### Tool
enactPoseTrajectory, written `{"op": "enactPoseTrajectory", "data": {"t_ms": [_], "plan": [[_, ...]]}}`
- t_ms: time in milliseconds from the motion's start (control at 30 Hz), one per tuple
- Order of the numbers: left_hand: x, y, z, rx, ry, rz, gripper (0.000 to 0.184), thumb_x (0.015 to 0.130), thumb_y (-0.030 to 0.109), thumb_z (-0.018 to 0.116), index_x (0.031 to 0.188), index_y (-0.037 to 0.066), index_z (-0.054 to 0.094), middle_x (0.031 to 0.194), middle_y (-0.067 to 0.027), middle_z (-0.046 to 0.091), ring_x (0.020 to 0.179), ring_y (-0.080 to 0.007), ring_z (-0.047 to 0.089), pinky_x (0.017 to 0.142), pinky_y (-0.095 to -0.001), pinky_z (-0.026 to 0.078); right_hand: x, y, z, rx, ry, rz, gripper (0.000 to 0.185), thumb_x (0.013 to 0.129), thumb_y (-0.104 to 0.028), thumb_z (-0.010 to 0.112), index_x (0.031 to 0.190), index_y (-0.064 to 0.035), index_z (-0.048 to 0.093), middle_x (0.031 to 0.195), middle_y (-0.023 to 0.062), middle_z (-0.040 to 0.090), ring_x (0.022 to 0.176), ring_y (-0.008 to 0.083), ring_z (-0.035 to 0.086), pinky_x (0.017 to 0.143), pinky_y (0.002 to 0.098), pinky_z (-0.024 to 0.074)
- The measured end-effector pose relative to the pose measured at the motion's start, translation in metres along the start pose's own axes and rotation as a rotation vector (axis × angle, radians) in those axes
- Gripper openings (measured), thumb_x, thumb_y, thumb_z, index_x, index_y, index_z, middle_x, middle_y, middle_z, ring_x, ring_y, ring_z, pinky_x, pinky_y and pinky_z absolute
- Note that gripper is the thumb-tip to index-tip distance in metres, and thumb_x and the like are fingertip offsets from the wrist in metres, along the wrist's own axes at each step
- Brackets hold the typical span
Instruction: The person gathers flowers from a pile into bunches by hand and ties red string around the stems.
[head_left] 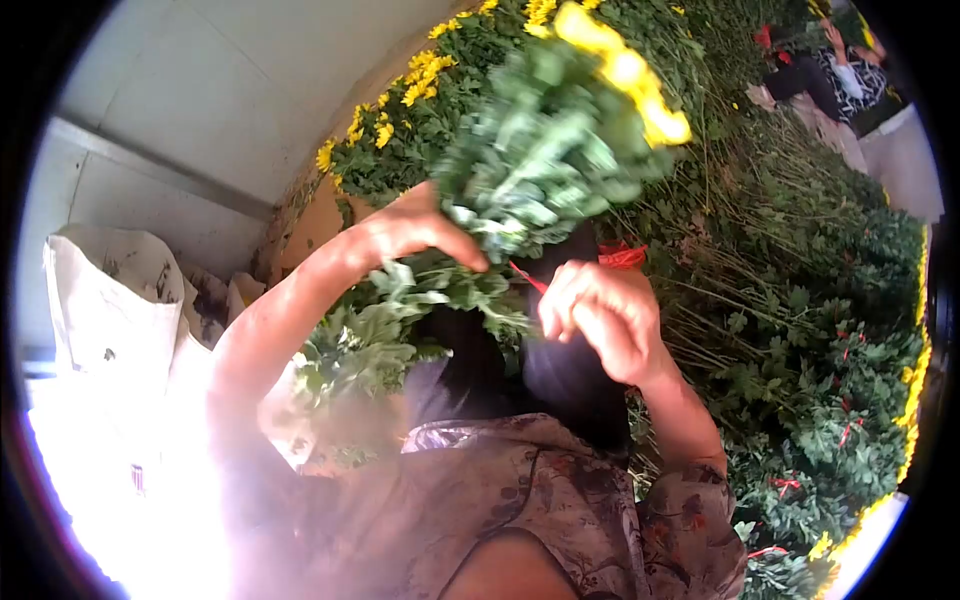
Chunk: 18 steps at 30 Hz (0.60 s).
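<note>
A leafy bunch of yellow chrysanthemums (545, 160) is held over my lap, its blooms pointing up and right and somewhat blurred. My left hand (425, 232) is closed round the stem side of the bunch, with leaves hiding part of the fingers. Close by on the right, my right hand (600, 312) is closed in a pinch on a thin red tie (528, 278), which stretches taut toward the bunch. More red ties (624, 257) show just behind my right hand. Loose leaves (390, 315) hang below my left wrist.
Cut chrysanthemum stems (740, 240) lie piled on the right, with tied bunches (800, 450) along that edge. Yellow flowers (425, 75) line the wall behind. A white sack (115, 290) stands at the left. Another person (850, 80) sits at the far upper right.
</note>
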<state>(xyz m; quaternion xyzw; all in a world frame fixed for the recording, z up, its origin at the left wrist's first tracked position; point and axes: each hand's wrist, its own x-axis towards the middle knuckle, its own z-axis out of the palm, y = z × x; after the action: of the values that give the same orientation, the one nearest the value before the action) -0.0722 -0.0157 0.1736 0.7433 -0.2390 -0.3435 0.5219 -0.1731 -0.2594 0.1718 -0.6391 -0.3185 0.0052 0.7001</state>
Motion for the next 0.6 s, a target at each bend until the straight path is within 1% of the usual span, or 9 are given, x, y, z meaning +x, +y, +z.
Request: {"op": "enactPoseTrajectory", "data": {"t_ms": [100,133,200,233,267,300,367,500,600], "plan": [[0.024,0.009,0.033,0.423,0.195,-0.203,0.070,0.054,0.029,0.082,0.111,-0.005,0.058,0.097,-0.0186,0.066,0.090,-0.0249,0.064,0.084,-0.0327,0.049,0.021,-0.006,0.014,-0.341,-0.078,-0.243,0.011,0.081,0.000,0.046,0.072,-0.0018,0.052,0.066,0.0073,0.058,0.056,0.0196,0.057,0.053,0.0296,0.0458],[0.035,-0.013,0.039,0.482,0.078,-0.120,0.067,0.055,0.031,0.080,0.108,-0.004,0.059,0.097,-0.0184,0.066,0.090,-0.0262,0.064,0.084,-0.0324,0.049,0.031,0.001,0.016,-0.350,-0.095,-0.173,0.012,0.083,-0.003,0.047,0.072,-0.0017,0.052,0.065,0.0062,0.057,0.055,0.0174,0.056,0.053,0.0291,0.0452],[0.042,-0.048,0.060,0.546,0.147,-0.141,0.055,0.059,0.033,0.078,0.099,-0.001,0.063,0.095,-0.0174,0.067,0.089,-0.0285,0.065,0.083,-0.0325,0.051,0.053,0.032,0.011,-0.272,-0.097,0.059,0.016,0.088,-0.010,0.048,0.075,-0.0021,0.052,0.065,0.0041,0.055,0.053,0.0121,0.051,0.051,0.0263,0.0417],[0.038,-0.048,0.078,0.547,0.335,-0.246,0.046,0.061,0.033,0.076,0.092,0.000,0.065,0.093,-0.0166,0.067,0.087,-0.0295,0.065,0.082,-0.0331,0.052,0.062,0.054,0.007,-0.184,-0.082,0.220,0.018,0.091,-0.014,0.048,0.077,-0.0026,0.052,0.066,0.0032,0.054,0.053,0.0090,0.047,0.049,0.0239,0.0389],[0.043,-0.014,0.079,0.777,0.114,-0.404,0.047,0.061,0.032,0.077,0.093,0.000,0.063,0.093,-0.0171,0.066,0.087,-0.0301,0.065,0.083,-0.0341,0.051,0.066,0.080,0.000,0.081,0.035,0.324,0.020,0.094,-0.016,0.046,0.079,-0.0038,0.051,0.068,0.0020,0.053,0.053,0.0065,0.043,0.048,0.0218,0.0351],[0.043,-0.010,0.074,0.674,0.085,-0.450,0.060,0.062,0.035,0.077,0.106,-0.001,0.057,0.089,-0.0180,0.066,0.089,-0.0317,0.064,0.084,-0.0371,0.050,0.066,0.097,-0.007,0.344,0.148,0.426,0.021,0.096,-0.019,0.044,0.081,-0.0050,0.051,0.070,0.0008,0.052,0.054,0.0040,0.039,0.047,0.0196,0.0314],[0.039,-0.029,0.078,0.605,0.249,-0.217,0.062,0.066,0.039,0.077,0.103,-0.005,0.056,0.091,-0.0206,0.065,0.089,-0.0315,0.064,0.082,-0.0394,0.050,0.064,0.101,-0.017,0.441,0.131,0.465,0.020,0.097,-0.019,0.043,0.081,-0.0074,0.048,0.075,0.0022,0.052,0.056,0.0032,0.037,0.048,0.0176,0.0292],[0.038,-0.038,0.077,0.473,0.283,-0.117,0.057,0.076,0.039,0.069,0.109,-0.003,0.050,0.088,-0.0226,0.064,0.082,-0.0364,0.064,0.075,-0.0440,0.050,0.058,0.109,-0.025,0.497,0.137,0.440,0.022,0.097,-0.021,0.043,0.082,-0.0075,0.049,0.075,0.0022,0.053,0.056,0.0033,0.039,0.049,0.0178,0.0303],[0.044,-0.051,0.084,0.737,0.377,0.155,0.028,0.094,0.024,0.050,0.092,-0.003,0.055,0.075,-0.0230,0.060,0.074,-0.0408,0.061,0.066,-0.0463,0.048,0.057,0.111,-0.016,0.291,0.189,0.408,0.027,0.099,-0.027,0.043,0.082,-0.0076,0.051,0.073,0.0000,0.053,0.056,0.0030,0.043,0.049,0.0180,0.0313]]}}
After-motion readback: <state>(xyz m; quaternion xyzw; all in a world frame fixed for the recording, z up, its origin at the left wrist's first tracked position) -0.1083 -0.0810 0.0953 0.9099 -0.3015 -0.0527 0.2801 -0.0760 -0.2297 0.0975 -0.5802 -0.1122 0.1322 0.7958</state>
